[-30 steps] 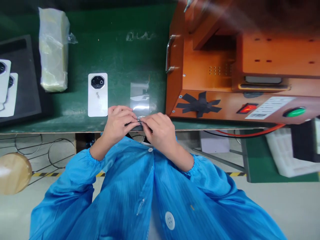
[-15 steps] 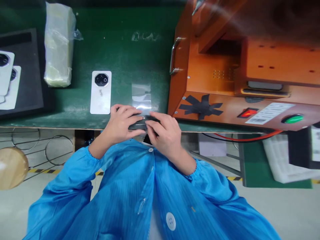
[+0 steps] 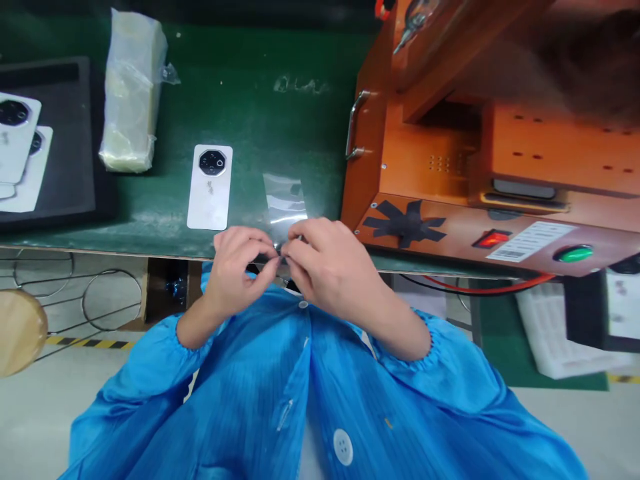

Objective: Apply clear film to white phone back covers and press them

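A strip of clear plastic film (image 3: 286, 197) lies on the green bench and runs toward me, its near end between my fingertips. My left hand (image 3: 240, 267) is closed, with thumb and finger pinched at that end. My right hand (image 3: 323, 260) is closed too, its fingertips meeting the left ones at the bench's front edge. Whatever small part the fingertips cover is hidden. To the left of the film lies a white phone back cover (image 3: 210, 190) with a dark camera block.
An orange machine (image 3: 405, 180) with a lit red switch and a green button stands at the right. A wrapped pale block (image 3: 131, 93) and a black tray (image 3: 70, 147) with white phone covers (image 3: 33, 173) are at the left. A wooden stool (image 3: 21, 333) stands below.
Both hands have curled into pinches, and the dark glossy thing seen under them before no longer shows. The film's near end has shifted a little. My view has moved slightly.
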A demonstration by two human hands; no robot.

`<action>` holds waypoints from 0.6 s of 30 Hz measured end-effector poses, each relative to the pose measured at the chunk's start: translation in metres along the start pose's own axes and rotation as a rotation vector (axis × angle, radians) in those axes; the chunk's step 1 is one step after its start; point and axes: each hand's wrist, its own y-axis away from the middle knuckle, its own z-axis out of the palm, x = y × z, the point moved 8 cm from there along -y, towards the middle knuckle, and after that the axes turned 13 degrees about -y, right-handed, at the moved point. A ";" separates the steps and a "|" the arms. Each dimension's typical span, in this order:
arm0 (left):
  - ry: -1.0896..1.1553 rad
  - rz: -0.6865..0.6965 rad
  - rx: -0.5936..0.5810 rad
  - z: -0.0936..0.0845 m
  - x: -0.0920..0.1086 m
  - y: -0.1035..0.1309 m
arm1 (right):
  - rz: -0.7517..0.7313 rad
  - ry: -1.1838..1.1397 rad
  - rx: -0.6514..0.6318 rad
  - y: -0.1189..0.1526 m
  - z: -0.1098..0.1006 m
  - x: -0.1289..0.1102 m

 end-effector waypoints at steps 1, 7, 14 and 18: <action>0.025 -0.076 0.040 -0.004 -0.005 0.002 | 0.004 -0.056 0.026 -0.006 0.002 0.002; 0.652 -0.535 0.250 -0.001 -0.061 0.018 | 0.367 -0.688 0.260 -0.029 0.022 0.050; 0.806 -0.599 0.373 -0.001 -0.074 0.023 | 0.494 -0.899 0.147 -0.054 0.042 0.039; 0.705 -0.577 0.373 -0.006 -0.076 0.025 | 0.475 -0.804 0.167 -0.062 0.041 0.032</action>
